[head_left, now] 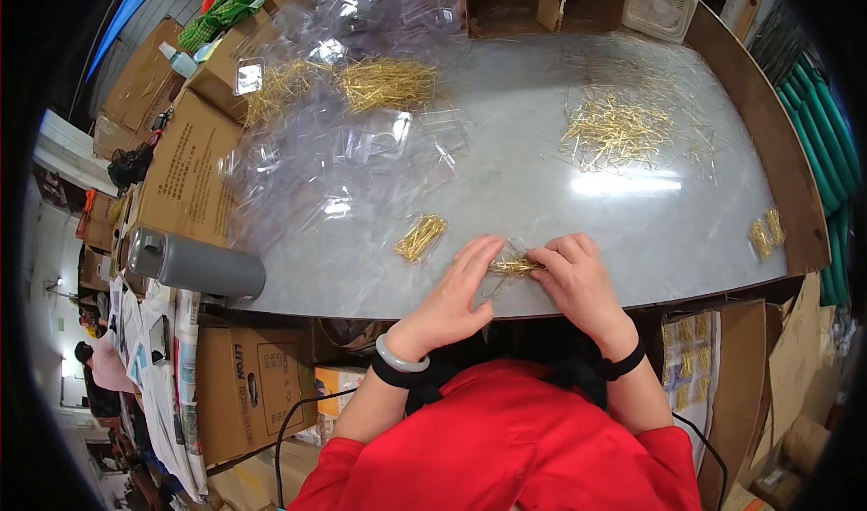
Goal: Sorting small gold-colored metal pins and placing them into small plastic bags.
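Right between the two hands lies a small bunch of gold wire hooks (517, 265), at the near edge of the grey counter (506, 154); every place below is given from that bunch. The right hand (580, 281) is on its right end, thumb and fingertips pinching the wires. The left hand (458, 287) is at its left end, fingers stretched forward and side by side, thumb held apart from them; whether those fingertips touch the wires, I cannot tell. Both forearms reach up from below the bunch and slant inward toward it. The left wrist wears one pale bangle (403, 357) and one black band (396, 375), the right wrist one black band (625, 359).

One neat gold bundle (421, 238) lies to the left of the bunch, just beyond the left hand. Two small gold bundles (767, 233) sit well to its right. Beyond it to the right spreads one loose pile of hooks (619, 131); beyond it to the left are two heaps of gold wire (388, 84) among clear plastic packets (370, 140), too overlapped to count. One grey bottle (203, 265) is far to its left.
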Available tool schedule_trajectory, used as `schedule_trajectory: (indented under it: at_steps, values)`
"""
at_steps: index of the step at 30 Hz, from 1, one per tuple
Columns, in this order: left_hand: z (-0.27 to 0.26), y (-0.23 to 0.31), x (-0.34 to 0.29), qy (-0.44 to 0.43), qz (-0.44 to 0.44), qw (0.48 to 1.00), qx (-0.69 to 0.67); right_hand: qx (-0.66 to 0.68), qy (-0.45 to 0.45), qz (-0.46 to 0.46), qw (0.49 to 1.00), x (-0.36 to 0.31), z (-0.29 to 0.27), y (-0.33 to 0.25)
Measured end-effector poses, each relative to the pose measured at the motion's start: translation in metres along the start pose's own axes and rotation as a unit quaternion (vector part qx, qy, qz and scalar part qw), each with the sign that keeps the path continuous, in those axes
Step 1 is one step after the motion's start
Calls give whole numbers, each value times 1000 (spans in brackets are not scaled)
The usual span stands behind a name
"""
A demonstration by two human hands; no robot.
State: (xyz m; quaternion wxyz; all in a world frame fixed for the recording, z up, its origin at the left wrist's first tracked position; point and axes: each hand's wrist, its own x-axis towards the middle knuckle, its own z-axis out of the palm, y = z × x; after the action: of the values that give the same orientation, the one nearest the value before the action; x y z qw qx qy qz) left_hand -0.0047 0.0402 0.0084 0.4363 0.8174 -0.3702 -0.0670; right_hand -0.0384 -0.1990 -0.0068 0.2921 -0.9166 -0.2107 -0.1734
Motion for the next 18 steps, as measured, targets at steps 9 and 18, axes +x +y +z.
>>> schedule_trajectory:
  at_steps: [9,18]
  values:
    - [9,12,3,68,-89,986,124,10,-32,-43,999,8,-9,-10]
    - [11,21,16,82,-59,995,4,29,-32,-28,999,6,-6,-5]
